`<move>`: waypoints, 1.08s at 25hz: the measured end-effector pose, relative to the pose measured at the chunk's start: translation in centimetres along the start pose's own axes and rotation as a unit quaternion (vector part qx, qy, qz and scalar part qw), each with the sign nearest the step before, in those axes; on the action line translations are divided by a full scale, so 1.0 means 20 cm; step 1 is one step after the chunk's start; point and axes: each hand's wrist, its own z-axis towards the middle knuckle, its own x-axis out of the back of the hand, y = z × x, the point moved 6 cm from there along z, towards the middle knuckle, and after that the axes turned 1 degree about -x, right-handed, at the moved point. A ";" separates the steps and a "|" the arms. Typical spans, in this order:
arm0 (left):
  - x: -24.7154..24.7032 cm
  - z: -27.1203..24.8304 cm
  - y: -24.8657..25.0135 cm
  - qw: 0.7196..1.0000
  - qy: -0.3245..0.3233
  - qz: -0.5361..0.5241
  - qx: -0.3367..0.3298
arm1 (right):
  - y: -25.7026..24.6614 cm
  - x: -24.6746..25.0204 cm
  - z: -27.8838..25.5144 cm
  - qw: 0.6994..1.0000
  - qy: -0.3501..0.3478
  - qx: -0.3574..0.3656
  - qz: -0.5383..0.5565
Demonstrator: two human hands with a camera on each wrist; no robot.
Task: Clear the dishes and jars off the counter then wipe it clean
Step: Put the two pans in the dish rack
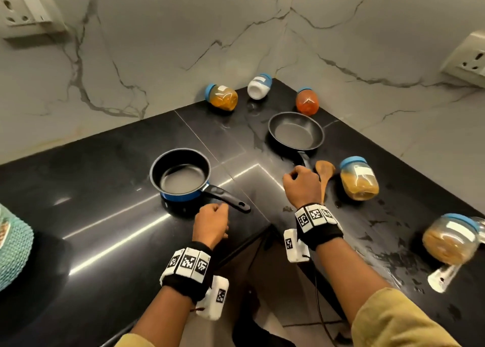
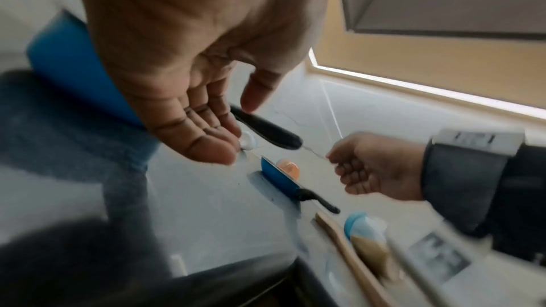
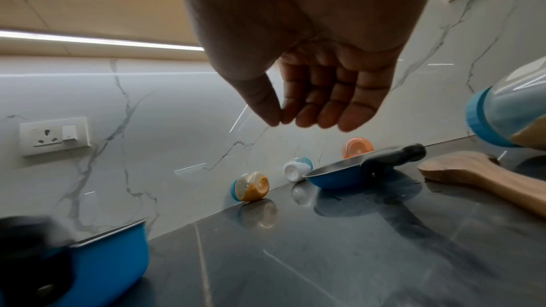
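Observation:
A blue saucepan [image 1: 181, 174] stands on the black counter [image 1: 105, 189], its black handle [image 1: 225, 198] pointing toward me. My left hand [image 1: 217, 210] hovers just short of the handle's end, fingers loosely curled and empty [image 2: 207, 125]. A black frying pan [image 1: 295, 131] sits near the corner. My right hand [image 1: 296, 174] hangs over the end of its handle [image 3: 395, 155], fingers relaxed and holding nothing [image 3: 310, 113]. A wooden spoon [image 1: 324, 178] lies to the right of that hand. Several blue-lidded jars lie on their sides: yellow [image 1: 221, 97], white [image 1: 258, 85], orange [image 1: 307, 101], mustard [image 1: 359, 178], brown [image 1: 451, 239].
Marble walls meet at the corner, each with a socket [image 1: 26, 10] [image 1: 469, 60]. A teal knitted object [image 1: 13, 247] sits at the left edge. Wet smears [image 1: 380, 241] mark the counter's right side. The counter's inner edge [image 1: 252, 241] runs between my arms.

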 end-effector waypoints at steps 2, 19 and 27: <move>-0.07 0.03 -0.03 0.975 -0.057 -0.173 0.128 | 0.01 -0.01 0.17 0.998 0.039 0.004 -0.044; -0.32 0.25 0.16 0.845 -0.090 -0.480 0.216 | 0.40 -0.45 0.70 0.827 -0.269 -0.372 0.324; -0.17 0.20 0.18 0.836 -0.083 -0.498 0.213 | 0.25 -0.35 0.45 0.828 -0.258 -0.329 0.375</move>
